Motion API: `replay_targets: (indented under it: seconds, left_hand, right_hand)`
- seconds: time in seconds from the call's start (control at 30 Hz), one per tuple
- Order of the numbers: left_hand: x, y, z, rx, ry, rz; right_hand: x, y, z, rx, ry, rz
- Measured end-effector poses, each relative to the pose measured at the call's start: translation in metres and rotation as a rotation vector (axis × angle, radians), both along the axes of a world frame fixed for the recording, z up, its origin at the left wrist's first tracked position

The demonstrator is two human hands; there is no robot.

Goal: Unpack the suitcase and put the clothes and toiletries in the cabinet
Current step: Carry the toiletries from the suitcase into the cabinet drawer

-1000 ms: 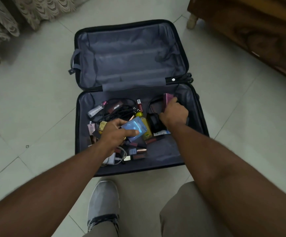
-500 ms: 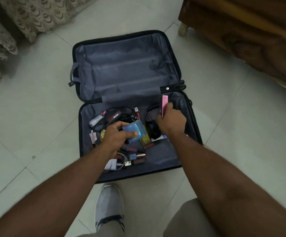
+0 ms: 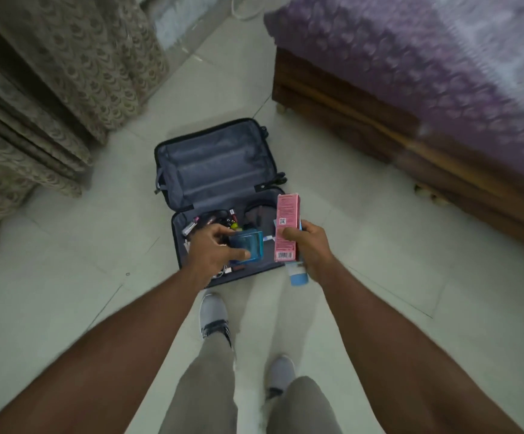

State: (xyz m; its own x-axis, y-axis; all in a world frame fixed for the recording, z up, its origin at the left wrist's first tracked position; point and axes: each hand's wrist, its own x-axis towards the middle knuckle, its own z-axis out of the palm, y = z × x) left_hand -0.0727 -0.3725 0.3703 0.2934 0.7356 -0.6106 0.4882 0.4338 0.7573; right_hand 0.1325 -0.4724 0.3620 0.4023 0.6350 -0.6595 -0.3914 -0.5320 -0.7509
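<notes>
Right hand point(image 3: 309, 245) curled round pink box point(image 3: 286, 228) plus blue-capped tube point(image 3: 298, 275), kinda overloaded. Left hand point(image 3: 215, 249) pinching blue clear box point(image 3: 245, 248). Suitcase point(image 3: 213, 170) open at 12 o'clock, small toiletries point(image 3: 210, 221) left inside. Tube looks loosest, could drop during carry imo. Cabinet not in view.
</notes>
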Motion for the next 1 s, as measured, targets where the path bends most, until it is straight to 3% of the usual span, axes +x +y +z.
replay_targets:
  seconds: [0.2,0.4,0.63,0.77,1.0]
  left_hand:
    - [0.018,-0.089,0.210,-0.057,-0.061,-0.320]
    - [0.029,-0.168,0.341,-0.043,-0.101,-0.660]
    - [0.022,-0.274,0.417,-0.060,-0.246,-0.800]
    - [0.014,-0.362,0.433,-0.194,-0.357,-0.763]
    - [0.013,-0.569,0.447,-0.324,-0.340,-0.996]
  right_hand:
    - [-0.003,-0.131,0.208,-0.029,0.015,-0.063]
    - [-0.026,-0.257,0.340,0.026,0.008,-0.119]
    - [-0.106,-0.413,0.431,0.248,0.051,-0.459]
    - [-0.156,-0.491,0.457,0.252,-0.007,-0.601]
    - [-0.234,-0.660,0.479,0.199,-0.100,-0.961]
